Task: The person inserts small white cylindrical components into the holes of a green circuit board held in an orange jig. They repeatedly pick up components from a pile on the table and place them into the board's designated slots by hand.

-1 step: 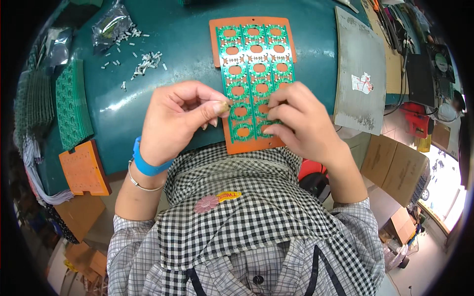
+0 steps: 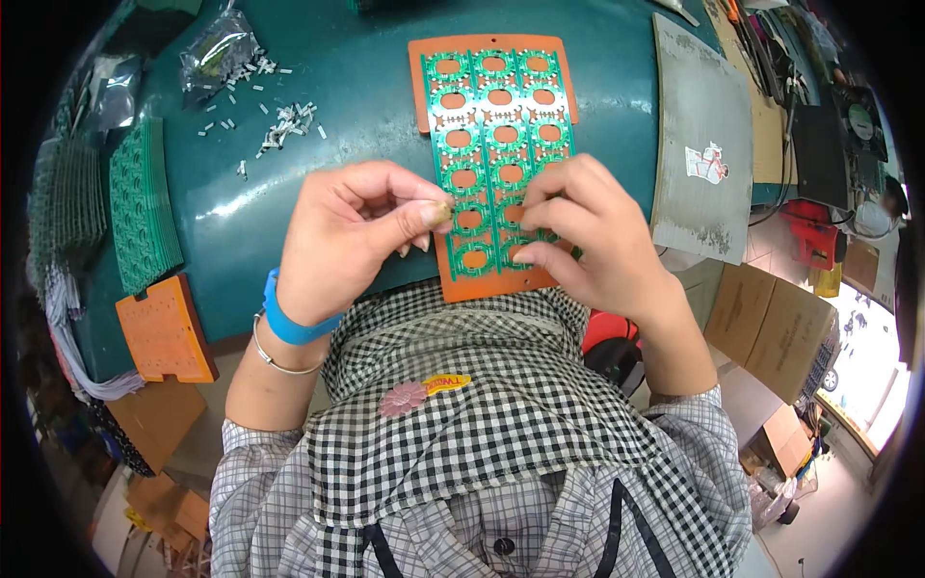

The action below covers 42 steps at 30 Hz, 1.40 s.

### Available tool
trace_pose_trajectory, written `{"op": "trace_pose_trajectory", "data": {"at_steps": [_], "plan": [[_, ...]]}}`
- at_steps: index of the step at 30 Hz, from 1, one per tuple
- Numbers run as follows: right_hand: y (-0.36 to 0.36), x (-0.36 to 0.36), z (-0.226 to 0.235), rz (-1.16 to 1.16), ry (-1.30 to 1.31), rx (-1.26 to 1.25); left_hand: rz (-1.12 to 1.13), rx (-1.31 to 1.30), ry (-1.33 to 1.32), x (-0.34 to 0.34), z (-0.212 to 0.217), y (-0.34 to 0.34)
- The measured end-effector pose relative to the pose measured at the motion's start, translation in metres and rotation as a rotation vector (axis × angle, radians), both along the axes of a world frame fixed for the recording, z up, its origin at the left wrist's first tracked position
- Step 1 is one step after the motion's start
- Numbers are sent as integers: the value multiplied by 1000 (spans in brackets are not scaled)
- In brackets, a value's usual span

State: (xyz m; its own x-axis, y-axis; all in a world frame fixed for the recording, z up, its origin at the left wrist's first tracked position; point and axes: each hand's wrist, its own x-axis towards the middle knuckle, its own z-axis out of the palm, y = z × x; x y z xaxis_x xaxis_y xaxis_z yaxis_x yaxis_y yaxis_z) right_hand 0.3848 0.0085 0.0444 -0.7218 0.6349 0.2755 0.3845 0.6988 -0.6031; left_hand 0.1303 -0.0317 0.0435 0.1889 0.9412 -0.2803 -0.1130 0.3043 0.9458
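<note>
A green circuit board panel (image 2: 485,144) with oval cutouts in rows lies on an orange plate (image 2: 487,287) in front of me. My left hand (image 2: 352,217) is at the panel's left edge, with thumb and forefinger pinched together. Whatever is between those fingertips is too small to make out. Over the lower right part of the panel, my right hand (image 2: 602,236) has its fingers bent and apart from the thumb. Its fingertips are at the board surface and hide part of the cutouts there. No held thing shows in it.
Small white parts (image 2: 286,125) lie scattered at the far left, beside a clear plastic bag (image 2: 217,53). Stacked green panels (image 2: 142,207) and another orange plate (image 2: 166,329) are on the left. A grey board (image 2: 701,144) lies right; cardboard boxes (image 2: 771,328) stand beyond.
My left hand has shifted very slightly to the right, still pinched. The right hand has barely moved, and the panel and plate lie as before.
</note>
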Motion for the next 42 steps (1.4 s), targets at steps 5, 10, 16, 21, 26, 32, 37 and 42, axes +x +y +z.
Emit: {"op": "trace_pose_trajectory", "data": {"at_steps": [5, 10, 16, 21, 26, 32, 37, 42], "plan": [[3, -26, 12, -73, 319, -161, -38, -96, -128, 13, 2, -3], [10, -29, 12, -47, 335, -210, -36, -117, -201, 18, -3, -2], [81, -10, -4, -292, 247, -339, 5, -54, -189, 20, -5, 8], [135, 2, -27, -368, -75, -76, 27, -55, -127, 16, 1, 13], [142, 1, -29, -348, -91, -83, -43, -44, -12, 1, -1, 16], [141, -1, -29, -331, -83, -84, -6, -38, -133, -2, -9, 21], [141, 0, -28, -326, -83, -67, -2, -37, -163, -1, -11, 23], [140, -6, -24, -265, -63, -7, -17, -52, -158, 0, -11, 24]]}}
